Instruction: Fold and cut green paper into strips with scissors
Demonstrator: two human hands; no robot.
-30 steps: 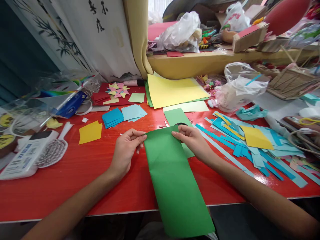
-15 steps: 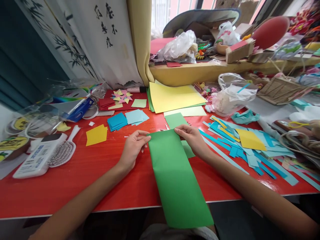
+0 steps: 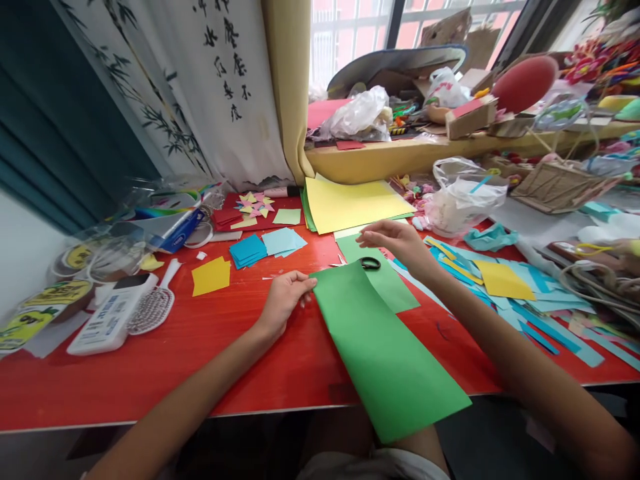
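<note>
Pinched between the thumb and fingers of my left hand (image 3: 285,300) is the top left corner of a dark green sheet of paper (image 3: 385,353). The sheet slants down over the table's front edge towards my lap. My right hand (image 3: 393,243) is off the paper, raised above the table with its fingers stretched out and nothing visible in them. Just below it shows the black handle of a pair of scissors (image 3: 370,264). The scissors are partly hidden by the dark green sheet. A lighter green sheet (image 3: 395,288) lies flat on the table, partly covered.
Yellow sheets (image 3: 355,203) lie at the back. Yellow squares (image 3: 211,276), blue squares (image 3: 248,251) and a white hairbrush (image 3: 150,310) are on the left. Blue paper strips (image 3: 550,327) spread to the right, near a plastic bag with a cup (image 3: 463,207).
My right hand has let go of the green sheet and risen away from it. The sheet's lower end has swung to the right, and the scissors' handle now shows.
</note>
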